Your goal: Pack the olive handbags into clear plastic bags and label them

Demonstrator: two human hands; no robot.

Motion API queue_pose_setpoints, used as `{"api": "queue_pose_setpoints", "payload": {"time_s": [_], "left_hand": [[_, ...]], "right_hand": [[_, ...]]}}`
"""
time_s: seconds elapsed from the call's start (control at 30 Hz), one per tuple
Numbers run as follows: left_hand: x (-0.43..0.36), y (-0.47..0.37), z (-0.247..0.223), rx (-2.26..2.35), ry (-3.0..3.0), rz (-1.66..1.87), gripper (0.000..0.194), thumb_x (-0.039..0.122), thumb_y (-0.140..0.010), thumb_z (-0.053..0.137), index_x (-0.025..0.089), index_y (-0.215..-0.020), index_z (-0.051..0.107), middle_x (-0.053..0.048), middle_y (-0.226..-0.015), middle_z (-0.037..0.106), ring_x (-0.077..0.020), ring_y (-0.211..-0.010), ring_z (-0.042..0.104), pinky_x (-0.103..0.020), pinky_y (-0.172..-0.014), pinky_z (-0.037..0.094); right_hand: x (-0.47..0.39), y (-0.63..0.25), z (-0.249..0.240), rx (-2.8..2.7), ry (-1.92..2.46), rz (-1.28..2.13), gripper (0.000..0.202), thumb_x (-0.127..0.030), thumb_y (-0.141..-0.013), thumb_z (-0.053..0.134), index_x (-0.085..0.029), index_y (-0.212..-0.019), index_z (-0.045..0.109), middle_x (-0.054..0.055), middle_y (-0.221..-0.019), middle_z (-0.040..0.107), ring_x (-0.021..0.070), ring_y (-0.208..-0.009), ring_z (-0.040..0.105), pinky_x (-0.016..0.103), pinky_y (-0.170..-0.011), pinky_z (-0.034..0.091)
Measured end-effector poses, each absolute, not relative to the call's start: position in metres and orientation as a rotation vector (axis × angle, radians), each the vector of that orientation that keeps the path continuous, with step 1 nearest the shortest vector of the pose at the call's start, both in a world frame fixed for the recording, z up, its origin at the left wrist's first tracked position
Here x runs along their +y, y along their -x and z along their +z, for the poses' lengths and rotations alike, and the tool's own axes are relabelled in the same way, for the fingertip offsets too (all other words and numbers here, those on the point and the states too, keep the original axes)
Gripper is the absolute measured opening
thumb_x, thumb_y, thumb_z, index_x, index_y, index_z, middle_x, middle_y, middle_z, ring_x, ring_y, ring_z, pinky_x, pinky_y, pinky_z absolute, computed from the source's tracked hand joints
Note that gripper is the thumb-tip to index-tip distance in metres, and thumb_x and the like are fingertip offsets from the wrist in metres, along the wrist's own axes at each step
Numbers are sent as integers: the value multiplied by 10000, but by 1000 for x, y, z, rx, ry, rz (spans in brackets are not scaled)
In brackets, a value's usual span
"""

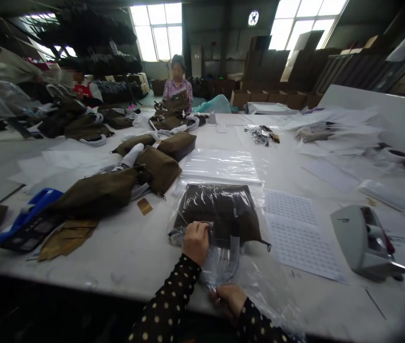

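Note:
A dark brown bag (pixel 209 205) lies flat on the white table inside a clear plastic bag (pixel 256 190). Its handle, wrapped in clear plastic (pixel 224 262), loops toward the table's front edge. My left hand (pixel 196 242) is closed on the plastic at the brown bag's lower left edge. Near the table edge, my right hand (pixel 229 299) pinches the plastic by the end of the handle loop. A metal clip hangs from the brown bag's lower right corner.
More olive bags (pixel 98 195) lie to the left, near a blue tape dispenser (pixel 27 214) and brown tags (pixel 68 238). Printed label sheets (pixel 298 228) and a grey-white device (pixel 359 243) are at right. Flat plastic bags (pixel 220 164) lie behind. A person (pixel 178 88) is across the table.

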State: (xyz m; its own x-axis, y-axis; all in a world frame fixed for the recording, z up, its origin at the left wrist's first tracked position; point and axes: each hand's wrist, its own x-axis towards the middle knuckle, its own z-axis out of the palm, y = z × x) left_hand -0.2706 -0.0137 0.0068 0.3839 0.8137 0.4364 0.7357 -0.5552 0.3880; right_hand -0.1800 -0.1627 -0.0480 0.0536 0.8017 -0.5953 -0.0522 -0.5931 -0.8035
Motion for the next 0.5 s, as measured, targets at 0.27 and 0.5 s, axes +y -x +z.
{"api": "queue_pose_setpoints", "payload": {"time_s": [0.27,0.5], "left_hand": [[-38,241,-19,1419,-2413,990,414,157,-853,414,239,-1256,469,-125,-1210,456,-297,-1187,352,-483,-981,278],[-23,249,-29,1283,-2241,1241,463,194,-860,389,261,-1318,366,-81,-1218,502,-253,-1192,378,-455,-1021,261]], "right_hand": [[-184,174,-42,-1066,1533,1594,481,-553,-709,509,-157,-947,645,11,-609,579,97,-405,433,225,-398,304],[-235,-29,10,-618,1601,407,222,-378,-659,655,-176,-751,641,15,-604,626,108,-505,503,228,-493,387]]}}
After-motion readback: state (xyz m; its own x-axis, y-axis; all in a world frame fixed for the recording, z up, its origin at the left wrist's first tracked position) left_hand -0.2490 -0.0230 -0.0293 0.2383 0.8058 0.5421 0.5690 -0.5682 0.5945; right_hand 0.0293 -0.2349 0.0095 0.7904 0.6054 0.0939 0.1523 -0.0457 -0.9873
